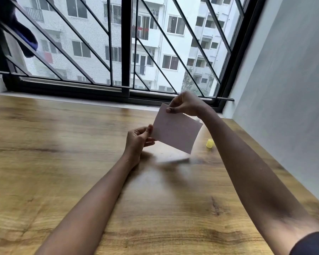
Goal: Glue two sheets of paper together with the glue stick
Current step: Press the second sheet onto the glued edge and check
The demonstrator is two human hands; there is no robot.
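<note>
A pale pink sheet of paper (176,132) hangs tilted in the air above the wooden table (63,162). My left hand (139,139) pinches its lower left corner. My right hand (184,104) pinches its upper edge between thumb and fingers. A second edge shows just behind the sheet at its right side, so it may be two sheets held together. Below it, blurred white paper (170,155) lies flat on the table. A small yellow cap (209,143) stands on the table to the right of the held sheet. The glue stick's body is not in sight.
A black-framed window with diagonal bars (125,52) runs along the table's far edge. A grey wall (287,89) borders the table on the right. A dark cloth (17,28) hangs on the bars at the upper left.
</note>
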